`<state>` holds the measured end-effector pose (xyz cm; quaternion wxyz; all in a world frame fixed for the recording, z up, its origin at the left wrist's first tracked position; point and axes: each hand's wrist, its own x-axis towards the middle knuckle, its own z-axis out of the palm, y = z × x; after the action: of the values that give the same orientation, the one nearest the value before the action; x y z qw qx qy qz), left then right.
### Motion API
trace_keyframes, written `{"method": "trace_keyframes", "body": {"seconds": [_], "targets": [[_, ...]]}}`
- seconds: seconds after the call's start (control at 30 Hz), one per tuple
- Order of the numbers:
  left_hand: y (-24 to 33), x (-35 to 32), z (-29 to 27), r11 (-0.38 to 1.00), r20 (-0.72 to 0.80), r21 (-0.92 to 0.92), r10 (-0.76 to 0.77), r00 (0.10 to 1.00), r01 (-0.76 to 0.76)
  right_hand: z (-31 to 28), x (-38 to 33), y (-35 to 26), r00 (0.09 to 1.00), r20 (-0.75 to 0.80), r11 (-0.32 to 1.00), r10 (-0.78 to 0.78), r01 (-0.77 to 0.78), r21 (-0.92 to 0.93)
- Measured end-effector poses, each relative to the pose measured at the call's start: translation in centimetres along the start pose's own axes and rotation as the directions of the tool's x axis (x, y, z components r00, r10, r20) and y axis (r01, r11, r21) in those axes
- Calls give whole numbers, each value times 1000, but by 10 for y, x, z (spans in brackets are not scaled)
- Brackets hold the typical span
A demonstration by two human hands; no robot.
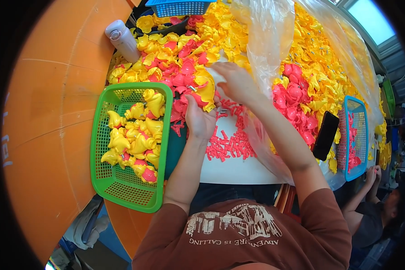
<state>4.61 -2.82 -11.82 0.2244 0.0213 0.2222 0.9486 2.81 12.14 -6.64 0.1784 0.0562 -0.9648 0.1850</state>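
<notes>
My left hand [199,118] grips a yellow and pink plastic toy piece [204,92] with a small metal pin sticking out, just right of the green basket [121,189]. My right hand [235,82] is above it, fingers bent, touching the top of the same piece near the heap of yellow and pink plastic parts [180,54]. Whether the right hand holds something small is hidden. Small pink plastic pegs [229,146] lie scattered on the white table [234,171] under my wrists. The green basket holds several assembled yellow pieces [135,139].
A clear plastic bag [267,36] hangs over the pile. A blue basket [353,135] with pink parts and a black phone [326,135] lie at right. A pale bottle [121,39] stands at top left. Another person's hands [372,175] are at lower right. An orange surface [49,112] curves on the left.
</notes>
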Motion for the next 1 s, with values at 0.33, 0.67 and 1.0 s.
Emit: {"method": "trace_keyframes", "body": {"seconds": [0.33, 0.67, 1.0], "targets": [[3, -2, 0, 999, -96, 39, 10, 995, -6, -9, 3, 2, 991, 45, 931, 129, -137, 339], [-1, -8, 15, 942, -31, 164, -291, 956, 292, -51, -37, -21, 989, 93, 930, -118, 77, 360], [-7, -14, 17, 970, -55, 164, -172, 984, 179, -26, -68, -35, 966, -95, 938, -241, 257, 234]]}}
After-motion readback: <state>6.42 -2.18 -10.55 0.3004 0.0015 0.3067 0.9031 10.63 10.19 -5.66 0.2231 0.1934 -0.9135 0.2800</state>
